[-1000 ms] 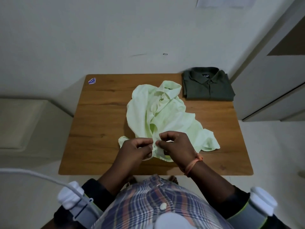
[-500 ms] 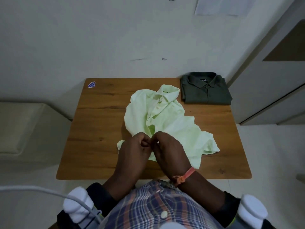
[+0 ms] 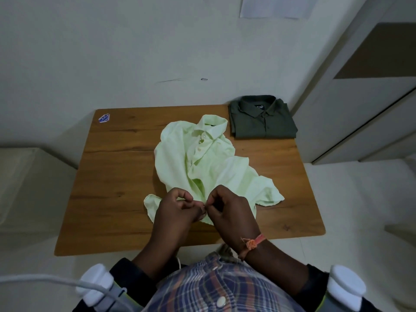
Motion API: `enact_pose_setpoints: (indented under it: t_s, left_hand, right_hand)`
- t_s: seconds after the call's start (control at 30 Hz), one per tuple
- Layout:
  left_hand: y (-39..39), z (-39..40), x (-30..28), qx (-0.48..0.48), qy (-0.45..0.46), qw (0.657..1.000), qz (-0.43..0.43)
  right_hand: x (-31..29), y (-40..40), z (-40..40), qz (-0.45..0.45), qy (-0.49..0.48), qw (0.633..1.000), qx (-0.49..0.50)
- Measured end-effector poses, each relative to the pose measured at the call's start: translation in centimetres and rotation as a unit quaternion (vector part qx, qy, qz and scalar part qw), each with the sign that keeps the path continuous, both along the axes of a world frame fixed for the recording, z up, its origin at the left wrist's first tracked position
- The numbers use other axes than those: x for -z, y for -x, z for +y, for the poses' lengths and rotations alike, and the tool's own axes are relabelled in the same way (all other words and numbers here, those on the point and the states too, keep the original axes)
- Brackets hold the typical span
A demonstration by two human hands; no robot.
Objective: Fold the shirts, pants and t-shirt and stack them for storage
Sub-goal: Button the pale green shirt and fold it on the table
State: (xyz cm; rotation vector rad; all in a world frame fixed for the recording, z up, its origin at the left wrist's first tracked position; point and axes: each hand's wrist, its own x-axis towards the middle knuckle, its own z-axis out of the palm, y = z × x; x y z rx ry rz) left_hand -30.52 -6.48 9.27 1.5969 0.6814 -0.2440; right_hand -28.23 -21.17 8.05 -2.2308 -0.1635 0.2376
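A pale green shirt (image 3: 209,167) lies crumpled in the middle of the wooden table (image 3: 117,176), collar towards the wall, front placket facing up. My left hand (image 3: 177,212) and my right hand (image 3: 231,212) meet at the near end of the placket, each pinching the fabric between thumb and fingertips. The hands hide the shirt's lower hem. A dark green shirt (image 3: 262,118) lies neatly folded at the table's far right corner.
A small blue and white sticker (image 3: 104,118) sits at the table's far left corner. The wall runs along the table's far edge. A white cabinet (image 3: 360,104) stands to the right, and a low pale surface (image 3: 27,183) to the left.
Both hands stay pinched on the placket's near end, their fingers shifting slightly along it. The view has tilted a little, so the table sits lower in the frame.
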Motion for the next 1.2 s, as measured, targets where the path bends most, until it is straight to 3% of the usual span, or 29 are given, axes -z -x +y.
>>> enact_pose_setpoints:
  t_s: [0.17,0.47,0.6,0.9,1.0,1.07,1.2]
  left_hand:
    - [-0.5,-0.6,-0.7,-0.042,0.046,0.998,-0.026]
    - [-2.2,0.1,-1.7,-0.092,0.072,0.992,-0.041]
    - [-2.6,1.0,-2.0,-0.066,0.027,0.996,-0.047]
    - [-3.1,1.5,-2.2,-0.015,0.017,0.998,-0.052]
    - [-3.3,1.9,-1.5,-0.011,0.012,0.997,-0.072]
    - [-3.5,2.3,-1.4,-0.003,0.018,0.996,-0.082]
    - [-3.7,3.0,-1.7,0.014,0.063,0.996,-0.068]
  right_hand:
    - [-0.6,-0.6,-0.5,0.035,-0.049,0.997,0.047]
    - [-1.4,-0.6,0.8,0.001,-0.089,0.994,0.056]
    - [-1.8,-1.1,1.1,0.008,-0.091,0.995,0.038]
    - [-1.7,-1.8,2.1,-0.044,-0.065,0.996,0.038]
    - [-1.7,-2.1,2.2,0.002,-0.112,0.992,0.062]
    - [-1.9,-2.8,1.9,0.073,-0.209,0.970,0.104]
    - [-2.4,-3.8,1.5,0.263,-0.426,0.852,0.153]
